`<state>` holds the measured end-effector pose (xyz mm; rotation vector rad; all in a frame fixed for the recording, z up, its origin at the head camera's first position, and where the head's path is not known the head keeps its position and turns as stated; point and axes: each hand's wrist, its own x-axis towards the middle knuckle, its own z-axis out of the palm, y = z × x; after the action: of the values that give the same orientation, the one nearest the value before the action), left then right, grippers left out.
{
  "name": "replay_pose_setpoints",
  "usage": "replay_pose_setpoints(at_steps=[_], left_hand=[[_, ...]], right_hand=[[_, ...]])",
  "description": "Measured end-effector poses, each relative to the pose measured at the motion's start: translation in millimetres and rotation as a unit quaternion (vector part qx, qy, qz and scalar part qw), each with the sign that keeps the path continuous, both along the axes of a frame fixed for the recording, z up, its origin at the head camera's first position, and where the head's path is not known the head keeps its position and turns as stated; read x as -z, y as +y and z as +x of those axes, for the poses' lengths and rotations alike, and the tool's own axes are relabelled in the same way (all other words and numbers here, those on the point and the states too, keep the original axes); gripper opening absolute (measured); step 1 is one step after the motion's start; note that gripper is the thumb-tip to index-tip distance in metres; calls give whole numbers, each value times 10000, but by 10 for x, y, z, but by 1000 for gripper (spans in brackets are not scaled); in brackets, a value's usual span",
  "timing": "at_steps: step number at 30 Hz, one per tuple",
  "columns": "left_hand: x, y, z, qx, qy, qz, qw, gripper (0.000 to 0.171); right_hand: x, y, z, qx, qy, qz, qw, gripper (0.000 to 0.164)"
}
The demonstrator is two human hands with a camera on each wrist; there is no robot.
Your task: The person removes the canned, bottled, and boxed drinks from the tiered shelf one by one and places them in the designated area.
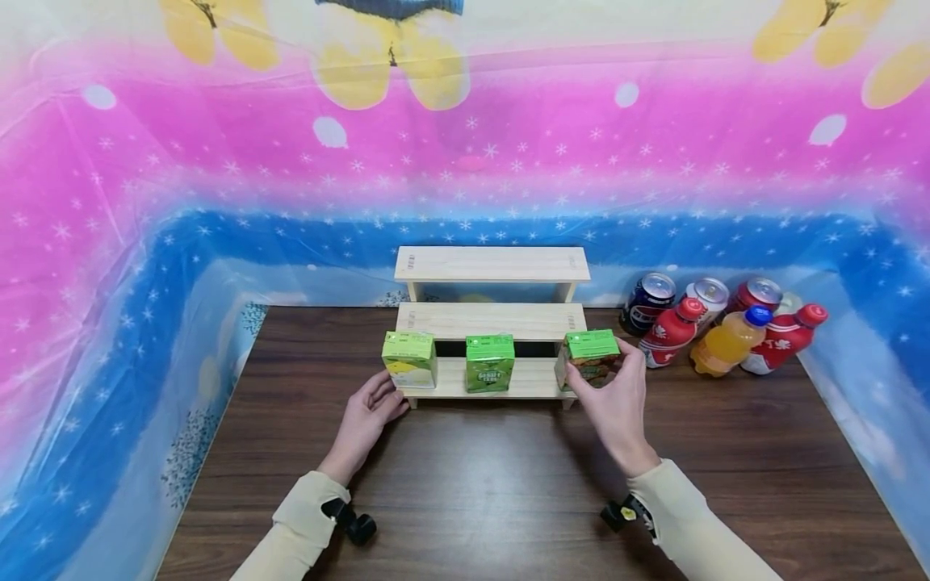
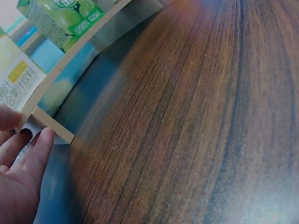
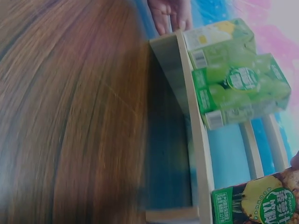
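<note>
A three-step wooden stand [image 1: 490, 321] carries three juice boxes on its lowest step. At the right end, my right hand [image 1: 612, 403] grips a juice box with a pineapple picture [image 3: 261, 198], thumb in front and fingers at its far side. A green juice box [image 1: 490, 365] stands upright at the middle of the step. A yellow-and-green juice box [image 1: 410, 361] stands at the left end. Beside that end, my left hand [image 1: 369, 411] has its fingers loosely bent at the step's edge; in the left wrist view they are close to the stand's leg [image 2: 55, 125].
Right of the stand are a dark blue can [image 1: 649, 303], a silver-topped can [image 1: 708, 298], a red can [image 1: 758, 294], red bottles [image 1: 672, 335] and an orange drink bottle [image 1: 729, 343]. A printed cloth [image 1: 465, 177] hangs behind the brown table [image 1: 479, 500].
</note>
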<state>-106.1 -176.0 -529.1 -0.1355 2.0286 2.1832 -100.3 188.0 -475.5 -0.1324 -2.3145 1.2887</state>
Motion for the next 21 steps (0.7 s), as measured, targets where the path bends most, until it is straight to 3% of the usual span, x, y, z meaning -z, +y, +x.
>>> replay_pose_setpoints(at_steps=[21], left_hand=[[9,11,-12,4,10,9,10000,52]], right_hand=[[-247,1071,298,852,89,809,9930,77]])
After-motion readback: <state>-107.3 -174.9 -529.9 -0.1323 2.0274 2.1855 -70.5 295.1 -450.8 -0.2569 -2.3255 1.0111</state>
